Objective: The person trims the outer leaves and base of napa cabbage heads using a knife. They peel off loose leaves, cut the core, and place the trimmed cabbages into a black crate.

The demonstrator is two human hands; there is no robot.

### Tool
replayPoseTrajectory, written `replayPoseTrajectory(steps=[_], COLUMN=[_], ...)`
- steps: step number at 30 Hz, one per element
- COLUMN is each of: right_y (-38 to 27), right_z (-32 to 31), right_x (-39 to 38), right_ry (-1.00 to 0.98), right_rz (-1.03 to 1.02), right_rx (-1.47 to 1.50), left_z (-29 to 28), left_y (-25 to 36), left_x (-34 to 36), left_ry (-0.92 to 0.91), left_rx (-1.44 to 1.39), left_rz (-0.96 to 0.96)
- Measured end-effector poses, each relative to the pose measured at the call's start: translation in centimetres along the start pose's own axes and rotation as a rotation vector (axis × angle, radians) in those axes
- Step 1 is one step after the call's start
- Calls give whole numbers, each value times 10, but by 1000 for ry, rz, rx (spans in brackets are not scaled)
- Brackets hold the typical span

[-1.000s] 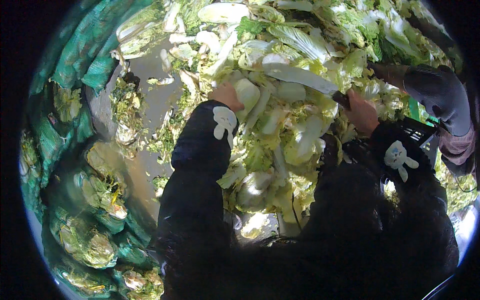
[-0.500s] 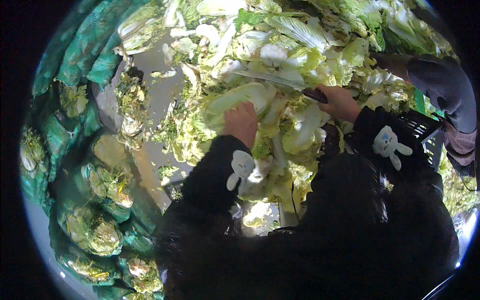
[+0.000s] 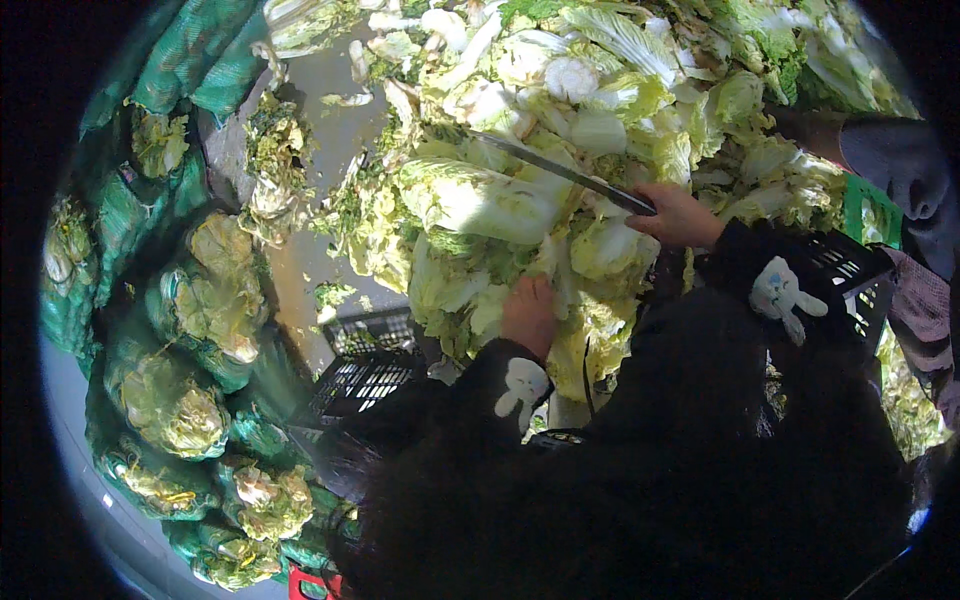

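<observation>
My right hand [image 3: 677, 215] grips the handle of a long knife [image 3: 560, 172], whose blade points up and left across a pile of pale green cabbages. Under the blade lies a big cabbage head [image 3: 480, 200], on its side. My left hand [image 3: 530, 312] rests low on the cabbage leaves [image 3: 450, 290] in front of me, fingers curled into them; whether it grips a head I cannot tell. Both my sleeves are black with a small white rabbit patch.
Green net sacks [image 3: 190, 330] stuffed with cabbages line the left side. A black plastic crate [image 3: 365, 375] stands by my left arm, another crate [image 3: 850, 275] at the right. Another person's dark sleeve [image 3: 895, 165] reaches in at the upper right. Bare grey floor [image 3: 330, 110] shows top left.
My left hand has pulled back toward me, from the top of the pile down to the near leaves. The knife hand has shifted a little with the blade still over the big cabbage.
</observation>
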State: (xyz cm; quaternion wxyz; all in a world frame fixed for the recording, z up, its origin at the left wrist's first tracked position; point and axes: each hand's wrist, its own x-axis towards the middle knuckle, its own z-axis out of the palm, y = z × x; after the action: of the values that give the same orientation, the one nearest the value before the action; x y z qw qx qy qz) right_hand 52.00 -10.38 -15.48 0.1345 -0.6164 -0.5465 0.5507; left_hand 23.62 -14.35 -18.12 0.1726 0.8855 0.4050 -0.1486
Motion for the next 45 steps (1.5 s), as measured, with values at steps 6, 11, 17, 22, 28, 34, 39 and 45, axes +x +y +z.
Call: replayPoseTrajectory(steps=[6,11,17,22,28,34,39,45], right_y=[-23,-14,25,39,42,47,52,57], right_z=[0,-2,-3,-5,-4,-1,-2,-2], right_x=[17,14,11,9,8,8,9,7], right_ry=[-50,-75,340,346,419,436,382,440], right_rz=[-53,98,96,253,183,259,246,263], right_rx=[-90,-163,-614,-660,-666,-648,-592,-506], left_z=[2,-2,-45,-83,-90,-112,-126,-131], left_y=[12,27,-27,-109,-137,-221,-210,-114], left_x=[-1,-11,31,137,238,251,241,268], left_ry=[113,-146,98,482,193,-234,115,-391], left_rx=[-49,23,-301,-122,-110,103,-84,-590], left_rz=[-70,96,200,93,605,-165,299,469])
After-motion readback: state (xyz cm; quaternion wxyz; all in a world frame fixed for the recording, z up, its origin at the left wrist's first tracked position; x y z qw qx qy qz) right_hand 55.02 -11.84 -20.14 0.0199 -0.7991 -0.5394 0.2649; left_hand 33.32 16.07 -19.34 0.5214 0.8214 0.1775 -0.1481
